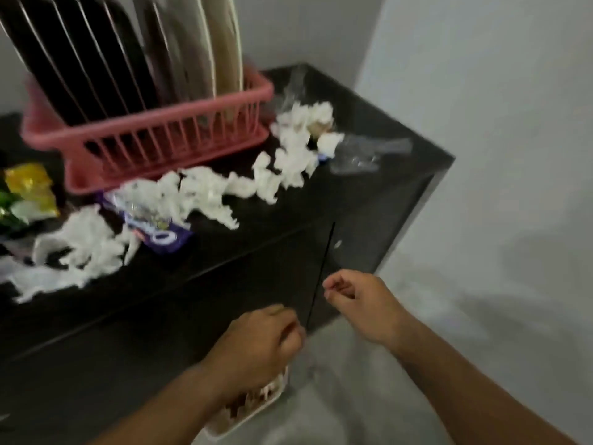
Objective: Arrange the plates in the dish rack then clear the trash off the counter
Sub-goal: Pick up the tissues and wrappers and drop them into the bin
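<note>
Glossy black counter [369, 194] runs into a corner of plain pale wall [481, 91], with a grey floor [417, 364] below. On it stands a pink plastic dish rack [154, 146] with slatted sides, and everything else is placed from that. Inside the rack, dark plates [64, 59] stand on edge between thin wire dividers, with pale cream plates [221, 43] upright at its right end.

Crumpled white tissues [205, 191] lie in a ragged band along the rack's front and round its right corner, soft and torn-looking. Just in front of the rack a shiny purple wrapper [163, 239] lies among them. Left of the rack sits a crinkled yellow foil wrapper [29, 184] beside something green. Right of the rack, past the tissues, lies clear plastic film [369, 152].

Well below the rack, in front of the dark cabinet door [192, 316], the left hand [256, 342] has its fingers curled under. The right hand [356, 300] is curled too, thumb tip against forefinger (both are blurred, so I cannot tell whether either holds anything). Under the left wrist shows a white bin [253, 406] with scraps inside.
</note>
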Demonstrator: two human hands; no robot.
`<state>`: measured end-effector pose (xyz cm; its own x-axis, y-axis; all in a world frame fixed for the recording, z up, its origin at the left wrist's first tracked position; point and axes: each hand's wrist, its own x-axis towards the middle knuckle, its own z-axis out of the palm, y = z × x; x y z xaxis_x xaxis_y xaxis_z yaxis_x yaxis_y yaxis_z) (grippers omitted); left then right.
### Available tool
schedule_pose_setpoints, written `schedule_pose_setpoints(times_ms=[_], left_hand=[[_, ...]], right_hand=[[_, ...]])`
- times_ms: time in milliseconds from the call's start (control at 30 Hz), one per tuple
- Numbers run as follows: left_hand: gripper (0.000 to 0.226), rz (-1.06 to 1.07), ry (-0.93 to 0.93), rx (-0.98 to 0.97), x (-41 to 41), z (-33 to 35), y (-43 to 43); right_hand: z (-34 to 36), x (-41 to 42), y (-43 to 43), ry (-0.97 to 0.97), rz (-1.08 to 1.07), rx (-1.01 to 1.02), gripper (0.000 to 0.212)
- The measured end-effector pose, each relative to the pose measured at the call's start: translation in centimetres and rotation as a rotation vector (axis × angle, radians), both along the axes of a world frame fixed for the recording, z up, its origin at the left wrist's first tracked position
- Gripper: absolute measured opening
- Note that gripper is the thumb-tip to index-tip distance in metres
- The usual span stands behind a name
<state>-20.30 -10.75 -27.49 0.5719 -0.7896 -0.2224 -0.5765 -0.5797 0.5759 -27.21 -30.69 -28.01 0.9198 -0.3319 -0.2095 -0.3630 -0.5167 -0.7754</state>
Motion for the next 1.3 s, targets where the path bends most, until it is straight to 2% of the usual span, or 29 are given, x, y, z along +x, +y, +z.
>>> schedule_pose_setpoints(times_ms=[167, 333, 500, 733, 967, 1133, 1300], left_hand=[[0.029, 0.067, -0.224, -0.14, 0.4, 11.0, -4.3], [0.027, 0.153, -0.273, -0.211, 0.4, 15.1, -6.1], [0.027, 0.183, -0.308, -0.237, 2.0, 16.1, -6.4], [0.022, 0.19, -0.351, -0.236, 8.9, 16.5, -8.4], [0.021, 0.117, -0.365, -0.209, 13.5, 17.4, -13.5], [0.018, 0.175, -0.423, -0.217, 17.9, 17.5, -18.3], [0.021, 0.211, -0.452, -0.115, 21.2, 15.2, -23.3]], right_hand=[[12.9, -1.2, -4.4, -0.124, 0.051, -0.14, 0.01], [18.3, -1.7, -6.4, -0.171, 0.071, -0.213, 0.012], [18.7, 0.8, -6.9, -0.172, 0.108, -0.285, 0.014], [18.7, 6.8, -9.1, -0.137, 0.17, -0.394, 0.013], [19.8, 10.8, -13.7, -0.158, 0.116, -0.469, 0.008], [19.0, 15.0, -18.1, -0.158, 0.137, -0.453, 0.019], [16.6, 18.1, -22.6, -0.087, 0.206, -0.474, 0.023]])
